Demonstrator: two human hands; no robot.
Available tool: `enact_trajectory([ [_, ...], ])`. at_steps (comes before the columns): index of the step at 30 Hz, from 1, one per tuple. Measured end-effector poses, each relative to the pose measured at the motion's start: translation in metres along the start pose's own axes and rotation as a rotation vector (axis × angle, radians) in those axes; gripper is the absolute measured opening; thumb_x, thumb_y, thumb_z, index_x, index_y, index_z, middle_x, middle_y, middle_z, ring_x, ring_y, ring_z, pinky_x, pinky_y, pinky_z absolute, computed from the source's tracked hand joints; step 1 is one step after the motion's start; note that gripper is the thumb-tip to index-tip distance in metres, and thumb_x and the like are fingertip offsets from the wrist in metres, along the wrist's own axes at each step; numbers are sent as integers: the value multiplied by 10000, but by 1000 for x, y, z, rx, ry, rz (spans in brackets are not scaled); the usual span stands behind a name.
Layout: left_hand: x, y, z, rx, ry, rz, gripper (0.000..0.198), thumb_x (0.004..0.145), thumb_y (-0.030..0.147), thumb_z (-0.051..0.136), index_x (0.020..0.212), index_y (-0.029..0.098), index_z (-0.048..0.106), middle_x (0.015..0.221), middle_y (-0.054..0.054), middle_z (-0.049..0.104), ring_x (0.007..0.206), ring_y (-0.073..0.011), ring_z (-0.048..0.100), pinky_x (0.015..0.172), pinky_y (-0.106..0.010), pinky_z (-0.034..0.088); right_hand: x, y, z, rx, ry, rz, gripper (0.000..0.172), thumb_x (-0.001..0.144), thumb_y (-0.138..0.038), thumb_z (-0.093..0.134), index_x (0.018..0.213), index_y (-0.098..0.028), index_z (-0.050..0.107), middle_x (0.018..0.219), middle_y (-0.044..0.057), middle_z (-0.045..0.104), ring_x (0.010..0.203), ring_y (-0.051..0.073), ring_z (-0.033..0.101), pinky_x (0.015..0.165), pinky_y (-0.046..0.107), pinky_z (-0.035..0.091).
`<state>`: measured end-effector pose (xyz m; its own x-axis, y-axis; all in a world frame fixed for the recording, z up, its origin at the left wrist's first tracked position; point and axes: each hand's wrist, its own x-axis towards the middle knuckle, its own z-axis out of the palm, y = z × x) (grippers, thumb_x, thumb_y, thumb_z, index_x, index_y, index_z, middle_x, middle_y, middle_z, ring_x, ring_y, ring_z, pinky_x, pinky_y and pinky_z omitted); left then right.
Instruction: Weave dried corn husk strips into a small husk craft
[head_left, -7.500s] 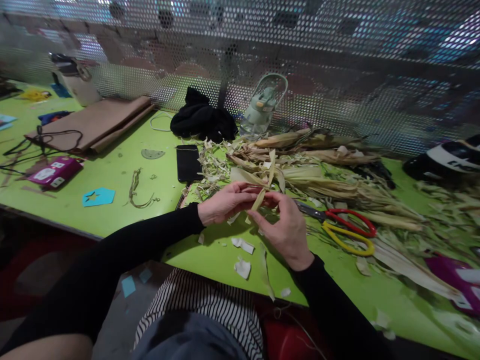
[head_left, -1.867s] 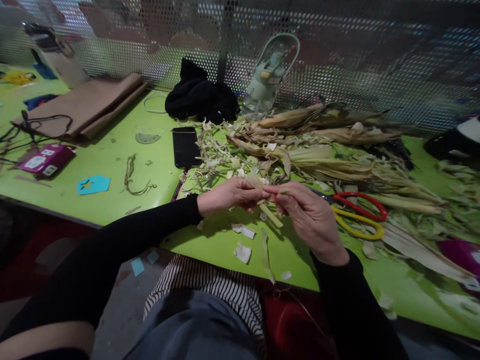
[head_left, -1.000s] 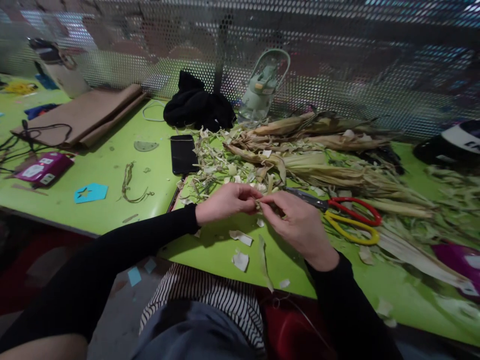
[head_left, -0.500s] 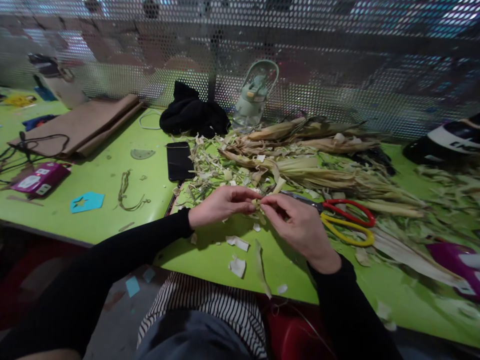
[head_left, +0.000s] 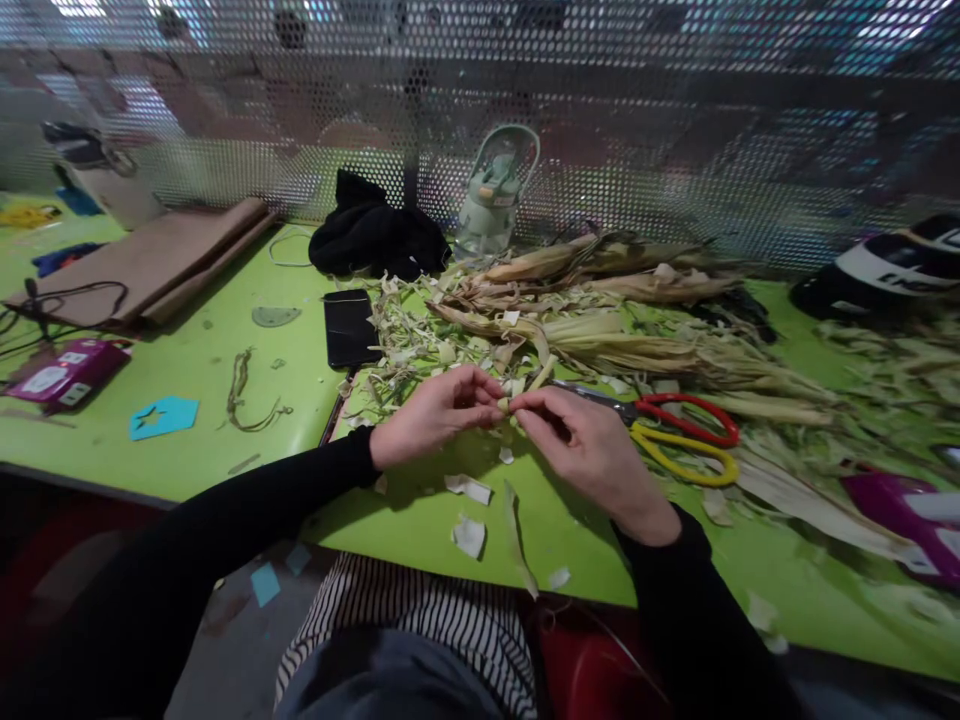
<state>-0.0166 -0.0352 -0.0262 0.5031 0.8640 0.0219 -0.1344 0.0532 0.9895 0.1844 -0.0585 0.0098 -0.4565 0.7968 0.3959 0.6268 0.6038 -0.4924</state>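
Note:
My left hand point(head_left: 442, 412) and my right hand point(head_left: 581, 445) meet over the front of the green table, thumbs and fingertips pinched together. Between them is a small pale-green piece of corn husk point(head_left: 505, 404), mostly hidden by the fingers. Just beyond my right hand lie scissors point(head_left: 682, 420) with one red and one yellow handle, their blades partly covered. Dried corn husks point(head_left: 630, 345) are heaped behind both hands. A narrow husk strip point(head_left: 517, 540) and white scraps point(head_left: 469, 536) rest on the table below my fingers.
A black phone point(head_left: 350, 328) lies left of the husk shreds. Behind stand a pale green bottle point(head_left: 491, 205) and a bundled black cloth point(head_left: 379, 235). Brown paper point(head_left: 180, 250), a blue tag point(head_left: 163, 418) and a purple packet point(head_left: 67, 372) lie left; another purple packet point(head_left: 904, 515) lies right.
The whole view has shifted slightly, with table items appearing a little further left. Both hands still pinch the small husk piece, with the fingertips slightly rearranged around it.

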Motion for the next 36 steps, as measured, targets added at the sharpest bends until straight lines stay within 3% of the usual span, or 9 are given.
enact_trajectory([
  [8, 1, -3, 2, -22, 33, 19, 285, 783, 260, 778, 959, 127, 598, 859, -9, 677, 790, -93, 640, 756, -254, 508, 0, 1, 6, 81, 78, 87, 61, 938, -220, 593, 913, -193, 642, 776, 17, 686, 632, 138, 587, 571, 259, 421],
  [14, -1, 5, 3, 19, 50, 48, 262, 782, 233, 780, 939, 123, 601, 825, -6, 668, 758, -86, 626, 717, -238, 486, 0, 8, 3, 315, -45, 182, 109, 918, -300, 633, 896, -211, 691, 804, 17, 700, 674, 152, 610, 595, 268, 452],
  [20, -1, 10, 3, -45, -10, 13, 119, 885, 199, 661, 942, 113, 601, 792, -12, 682, 713, -78, 643, 740, -251, 518, -1, 10, 8, 412, 75, 259, 126, 907, -337, 656, 927, -222, 706, 854, 19, 711, 715, 158, 612, 633, 280, 468],
  [29, -4, 7, 7, 52, 43, 50, 251, 813, 246, 741, 978, 130, 592, 800, 6, 676, 703, -73, 613, 681, -220, 479, 0, 9, 16, 432, 117, 371, 170, 889, -374, 674, 917, -206, 684, 821, 15, 682, 677, 140, 569, 594, 264, 441],
  [36, -7, 14, 9, 84, 14, 34, 212, 844, 251, 693, 966, 142, 558, 723, 25, 649, 641, -66, 580, 648, -218, 460, 1, 10, 10, 525, 23, 392, 178, 860, -382, 691, 890, -206, 693, 804, 14, 674, 678, 146, 570, 612, 274, 451],
])
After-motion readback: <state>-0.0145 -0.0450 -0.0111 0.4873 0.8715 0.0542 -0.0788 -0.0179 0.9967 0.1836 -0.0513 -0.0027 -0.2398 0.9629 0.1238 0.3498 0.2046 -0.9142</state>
